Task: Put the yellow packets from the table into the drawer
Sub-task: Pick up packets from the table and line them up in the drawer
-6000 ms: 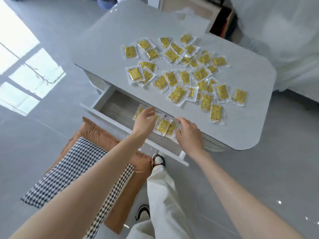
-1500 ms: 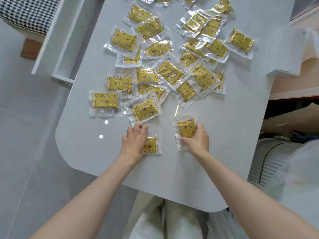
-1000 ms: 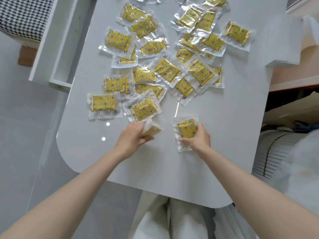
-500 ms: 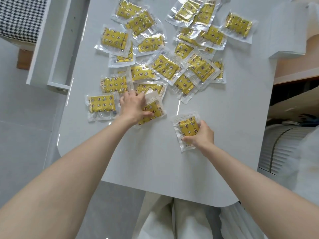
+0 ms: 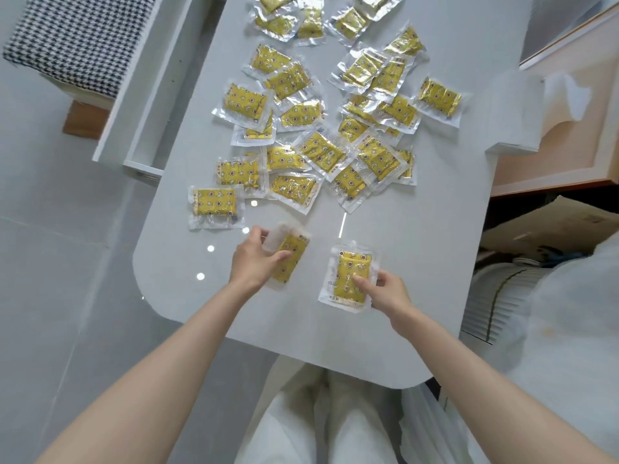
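Head view: still gathering, pickup step. My left hand has its grip closed round a small stack of yellow packets, lifted just off the bench. My right hand pinches one packet by its near edge, thumb on top; it looks to lie flat on the bench. Rest of the pile sits further out, spread and overlapping. Drawer is open at far left. Next, I reckon: lift the right packet, maybe add more, then carry both lots over to the drawer w/o dropping any.
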{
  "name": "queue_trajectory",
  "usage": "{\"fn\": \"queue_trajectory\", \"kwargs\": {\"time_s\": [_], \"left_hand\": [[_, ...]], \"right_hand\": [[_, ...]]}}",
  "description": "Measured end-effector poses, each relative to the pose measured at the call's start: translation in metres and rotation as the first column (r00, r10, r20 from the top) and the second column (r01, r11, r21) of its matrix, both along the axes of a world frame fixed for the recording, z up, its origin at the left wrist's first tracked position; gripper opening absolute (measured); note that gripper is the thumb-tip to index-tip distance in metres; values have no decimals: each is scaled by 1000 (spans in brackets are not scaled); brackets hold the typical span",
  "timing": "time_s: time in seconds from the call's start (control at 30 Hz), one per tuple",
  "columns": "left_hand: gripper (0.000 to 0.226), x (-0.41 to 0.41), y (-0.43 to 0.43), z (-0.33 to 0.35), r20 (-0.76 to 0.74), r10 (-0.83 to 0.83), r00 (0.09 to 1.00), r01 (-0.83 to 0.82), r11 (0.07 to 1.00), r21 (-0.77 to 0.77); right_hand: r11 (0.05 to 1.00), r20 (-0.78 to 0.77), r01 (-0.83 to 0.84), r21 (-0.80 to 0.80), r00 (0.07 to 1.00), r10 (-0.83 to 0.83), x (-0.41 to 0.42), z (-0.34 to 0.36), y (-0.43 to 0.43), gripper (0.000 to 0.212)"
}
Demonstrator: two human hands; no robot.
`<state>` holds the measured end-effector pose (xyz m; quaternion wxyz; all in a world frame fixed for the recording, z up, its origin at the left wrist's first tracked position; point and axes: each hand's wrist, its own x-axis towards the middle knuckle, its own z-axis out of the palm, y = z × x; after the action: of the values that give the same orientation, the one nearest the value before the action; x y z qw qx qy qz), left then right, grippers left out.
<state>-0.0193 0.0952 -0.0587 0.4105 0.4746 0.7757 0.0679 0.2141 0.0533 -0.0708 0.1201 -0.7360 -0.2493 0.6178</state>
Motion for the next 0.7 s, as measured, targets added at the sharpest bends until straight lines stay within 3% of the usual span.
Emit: {"fn": "queue_trajectory", "kwargs": {"time_s": [0.17, 0.23, 0.37, 0.5, 0.7], "left_hand": [[80, -6, -43, 56, 230, 371, 900, -354, 928, -112], [78, -4, -63, 85, 310, 450, 837, -426, 893, -146], [33, 0, -98, 139, 452, 469, 759, -483, 871, -92], [23, -8, -134, 190, 492, 474, 731, -531, 847, -27], [47, -29, -174, 248, 577, 510, 638, -610, 792, -25]], "right_hand": [[999, -86, 34, 43, 996, -30, 1, 66, -18, 9], [997, -104, 24, 74, 994, -16, 3, 97, -26, 5], [991, -124, -2, 132, 992, 18, 6, 150, -40, 2], [970, -139, -103, 219, 981, 136, 5, 203, -58, 2], [937, -206, -169, 307, 949, 239, -12, 259, -77, 12]]}}
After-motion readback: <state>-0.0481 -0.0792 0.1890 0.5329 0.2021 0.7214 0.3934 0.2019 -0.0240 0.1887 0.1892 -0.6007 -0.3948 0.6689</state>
